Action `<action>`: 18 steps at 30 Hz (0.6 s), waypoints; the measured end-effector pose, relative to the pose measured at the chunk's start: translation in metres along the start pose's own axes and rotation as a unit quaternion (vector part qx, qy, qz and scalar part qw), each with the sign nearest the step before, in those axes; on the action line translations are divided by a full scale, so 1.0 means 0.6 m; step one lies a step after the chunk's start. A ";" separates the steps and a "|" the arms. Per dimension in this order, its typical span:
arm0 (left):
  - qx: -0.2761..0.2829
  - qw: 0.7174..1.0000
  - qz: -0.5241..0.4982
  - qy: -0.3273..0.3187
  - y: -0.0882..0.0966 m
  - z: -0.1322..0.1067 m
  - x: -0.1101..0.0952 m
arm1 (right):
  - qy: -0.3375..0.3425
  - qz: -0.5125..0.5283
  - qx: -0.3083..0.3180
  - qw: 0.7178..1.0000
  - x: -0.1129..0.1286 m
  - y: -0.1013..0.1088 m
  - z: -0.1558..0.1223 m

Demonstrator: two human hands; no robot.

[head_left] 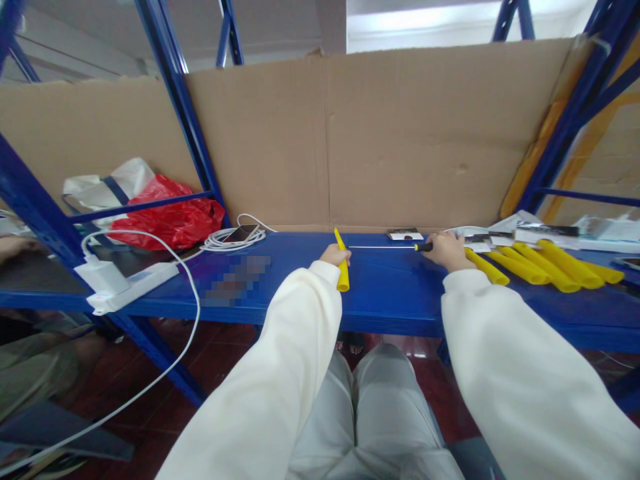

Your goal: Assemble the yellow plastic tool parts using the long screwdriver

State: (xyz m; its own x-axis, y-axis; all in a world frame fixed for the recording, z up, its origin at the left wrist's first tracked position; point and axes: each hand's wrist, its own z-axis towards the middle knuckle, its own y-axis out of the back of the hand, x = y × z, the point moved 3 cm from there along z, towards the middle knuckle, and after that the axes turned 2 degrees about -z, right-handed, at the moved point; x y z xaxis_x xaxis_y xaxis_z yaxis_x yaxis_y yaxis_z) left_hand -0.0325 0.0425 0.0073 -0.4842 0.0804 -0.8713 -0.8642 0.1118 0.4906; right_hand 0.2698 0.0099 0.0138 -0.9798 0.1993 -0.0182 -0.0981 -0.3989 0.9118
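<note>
My left hand (pixel 335 255) is closed around a yellow tapered tube (pixel 343 277), its narrow end pointing away from me and its wide open end toward me. My right hand (pixel 447 251) grips the black and yellow handle of a screwdriver (pixel 383 247). Its long thin shaft lies level and points left, with the tip at the fingers of my left hand; whether it touches the tube I cannot tell. Just right of my right hand, several more yellow tubes (pixel 550 267) lie side by side on the blue shelf (pixel 390 287).
Black-and-white packets (pixel 545 232) lie behind the tubes, and a small one (pixel 405 235) near the cardboard wall (pixel 400 140). At left are a white power strip (pixel 135 287), coiled white cable (pixel 233 239), a phone (pixel 243 233) and a red bag (pixel 170 213). Blue posts (pixel 183 113) frame the shelf.
</note>
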 end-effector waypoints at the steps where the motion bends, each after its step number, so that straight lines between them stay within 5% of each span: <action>1: -0.001 1.000 0.001 0.000 0.000 0.000 0.000 | -0.007 0.003 -0.005 1.000 0.000 0.003 -0.001; 18: 0.003 1.000 -0.004 0.003 0.001 -0.003 -0.004 | -0.002 0.029 -0.033 0.999 0.001 0.005 0.003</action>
State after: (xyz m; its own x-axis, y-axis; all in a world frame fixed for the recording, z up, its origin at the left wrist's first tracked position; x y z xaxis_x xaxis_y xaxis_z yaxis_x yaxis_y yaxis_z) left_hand -0.0323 0.0404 0.0096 -0.4773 0.0740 -0.8756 -0.8677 0.1178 0.4830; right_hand 0.2695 0.0105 0.0170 -0.9833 0.1785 0.0356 -0.0531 -0.4684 0.8819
